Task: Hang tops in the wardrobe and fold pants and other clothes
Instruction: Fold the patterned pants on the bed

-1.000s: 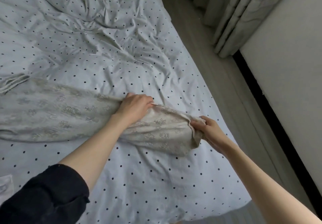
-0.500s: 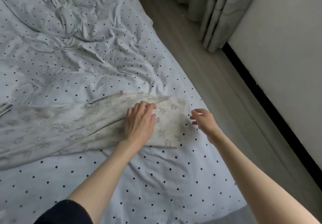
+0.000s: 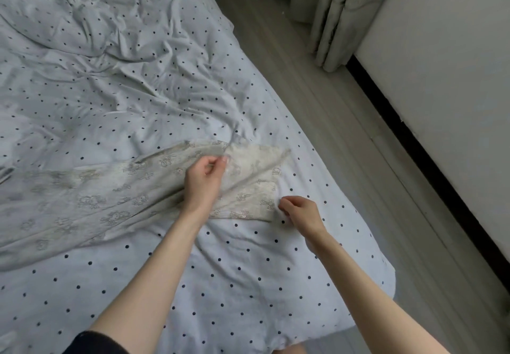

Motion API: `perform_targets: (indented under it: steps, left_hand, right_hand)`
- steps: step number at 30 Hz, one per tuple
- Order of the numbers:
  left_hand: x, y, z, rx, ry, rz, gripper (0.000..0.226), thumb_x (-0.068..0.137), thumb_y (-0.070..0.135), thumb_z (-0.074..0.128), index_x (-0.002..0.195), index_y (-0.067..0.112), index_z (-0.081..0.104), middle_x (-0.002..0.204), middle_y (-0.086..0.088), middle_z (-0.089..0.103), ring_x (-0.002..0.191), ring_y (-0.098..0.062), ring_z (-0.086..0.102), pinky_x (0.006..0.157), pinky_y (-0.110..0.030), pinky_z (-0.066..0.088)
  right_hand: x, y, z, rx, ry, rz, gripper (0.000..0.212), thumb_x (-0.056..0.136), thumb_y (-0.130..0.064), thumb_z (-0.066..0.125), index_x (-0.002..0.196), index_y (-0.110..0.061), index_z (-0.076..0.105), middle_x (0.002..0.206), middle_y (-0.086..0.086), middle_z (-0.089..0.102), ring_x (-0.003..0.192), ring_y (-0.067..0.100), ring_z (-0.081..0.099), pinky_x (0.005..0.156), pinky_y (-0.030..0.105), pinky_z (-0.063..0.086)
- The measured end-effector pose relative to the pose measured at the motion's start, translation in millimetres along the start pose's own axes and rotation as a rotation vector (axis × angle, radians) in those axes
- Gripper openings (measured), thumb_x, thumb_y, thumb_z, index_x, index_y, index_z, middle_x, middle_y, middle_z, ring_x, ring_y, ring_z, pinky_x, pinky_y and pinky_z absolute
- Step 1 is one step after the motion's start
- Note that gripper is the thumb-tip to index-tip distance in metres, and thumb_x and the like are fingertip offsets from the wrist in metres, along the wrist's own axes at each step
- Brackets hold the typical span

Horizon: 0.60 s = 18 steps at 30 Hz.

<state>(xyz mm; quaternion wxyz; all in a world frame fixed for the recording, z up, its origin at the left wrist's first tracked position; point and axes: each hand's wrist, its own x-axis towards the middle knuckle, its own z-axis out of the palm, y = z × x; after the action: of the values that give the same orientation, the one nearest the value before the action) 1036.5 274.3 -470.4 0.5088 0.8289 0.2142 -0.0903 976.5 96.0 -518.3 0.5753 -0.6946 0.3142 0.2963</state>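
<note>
Fabric of the pale grey-beige printed cotton garment (image 3: 116, 202) ran out of the picture at the left edge, so its far end could not be seen, and whether it was pants or a top was hard to tell. Small faded figures covered it, too blurred to read. Part of its near end lay under the left hand (image 3: 202, 181), whose thumb and fingers pinched up a fold of the cloth; that grip was closed on the garment. The right hand (image 3: 299, 211) hovered just beside the garment's squared end, fingers loosely curled and holding nothing, its thumb hidden behind the knuckles.

The garment lay flat on the rumpled white bed sheet with dark polka dots (image 3: 220, 271), which spread on every side of it. Beyond the garment's squared end the bed stopped at a grey wooden floor (image 3: 345, 133); farther that way stood pale pleated curtains (image 3: 336, 14) and a white wall with a black skirting strip (image 3: 430, 155). A dark sleeve (image 3: 93, 344) showed at the lower edge.

The garment's long axis ran crosswise, from the left edge toward the floor side, its squared end pointing at the wall.
</note>
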Motion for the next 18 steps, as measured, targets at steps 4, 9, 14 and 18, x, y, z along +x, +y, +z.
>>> perform_targets:
  steps: [4, 9, 14, 18]
  left_hand:
    - [2.9, 6.6, -8.0, -0.040, 0.023, 0.021, 0.009, 0.093, 0.020, 0.056, 0.086, 0.018, 0.061, 0.079, 0.011, 0.063, 0.071, 0.005, 0.057, 0.064, -0.005, 0.044]
    - [-6.2, 8.4, -6.6, -0.040, 0.017, 0.093, 0.013, 0.093, 0.016, 0.057, 0.081, 0.019, 0.059, 0.073, 0.010, 0.062, 0.060, 0.013, 0.055, 0.058, -0.003, 0.040]
    - [-20.4, 16.0, -4.4, 0.005, -0.013, 0.180, 0.009, 0.093, 0.015, 0.056, 0.088, 0.009, 0.060, 0.072, -0.003, 0.065, 0.060, -0.001, 0.056, 0.057, -0.017, 0.043]
    - [-41.0, 14.1, 2.3, 0.129, -0.056, 0.368, 0.010, 0.094, 0.013, 0.054, 0.090, 0.005, 0.058, 0.071, -0.012, 0.066, 0.058, -0.019, 0.057, 0.057, -0.037, 0.044]
  right_hand:
    - [1.6, -11.7, 16.8, 0.028, -0.034, 0.068, 0.048, 0.086, -0.018, 0.062, 0.054, -0.018, 0.026, 0.048, -0.004, 0.024, 0.044, 0.012, 0.022, 0.046, 0.021, 0.019]
    - [-0.8, -14.4, 30.5, 0.024, -0.042, 0.166, 0.040, 0.081, -0.013, 0.066, 0.059, -0.017, 0.033, 0.057, 0.000, 0.033, 0.054, 0.014, 0.029, 0.052, 0.026, 0.023]
    - [-13.0, -3.3, 14.3, -0.026, -0.043, 0.149, 0.032, 0.082, -0.007, 0.058, 0.062, -0.015, 0.034, 0.059, 0.001, 0.037, 0.051, 0.013, 0.031, 0.047, 0.022, 0.024]
    - [-29.7, 12.0, -4.5, -0.098, -0.105, 0.187, 0.037, 0.085, -0.008, 0.064, 0.060, -0.014, 0.038, 0.058, 0.004, 0.052, 0.045, 0.010, 0.052, 0.040, 0.018, 0.023]
